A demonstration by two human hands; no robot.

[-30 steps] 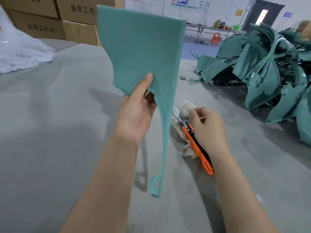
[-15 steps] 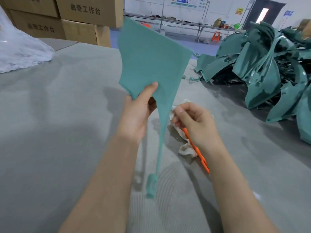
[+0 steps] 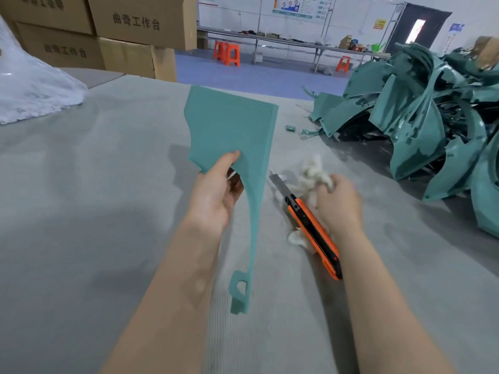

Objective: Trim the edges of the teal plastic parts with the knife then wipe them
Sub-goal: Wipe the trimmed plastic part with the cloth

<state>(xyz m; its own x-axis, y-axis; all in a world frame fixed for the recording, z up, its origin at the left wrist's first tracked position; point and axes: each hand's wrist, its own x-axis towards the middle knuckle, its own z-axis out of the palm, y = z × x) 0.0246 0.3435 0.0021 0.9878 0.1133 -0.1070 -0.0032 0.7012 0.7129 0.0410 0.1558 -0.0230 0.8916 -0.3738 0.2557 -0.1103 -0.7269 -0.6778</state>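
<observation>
Teal plastic part (image 3: 232,130) is pinched upright over the table (image 3: 81,211) by the left hand (image 3: 216,195) while the white rag (image 3: 310,171), beside the orange utility knife (image 3: 310,225), is clutched by the right hand (image 3: 339,203), so wiping is judged begun, the rag next needing lifting to the edges.

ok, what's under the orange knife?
A white rag: it shows past both sides of the orange knife, on the grey table. The right hand grips its far end. The stretch beneath the handle is covered.

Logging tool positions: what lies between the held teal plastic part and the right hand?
An orange-and-black utility knife, blade extended, lies on the grey table between them, in the head view.
</observation>
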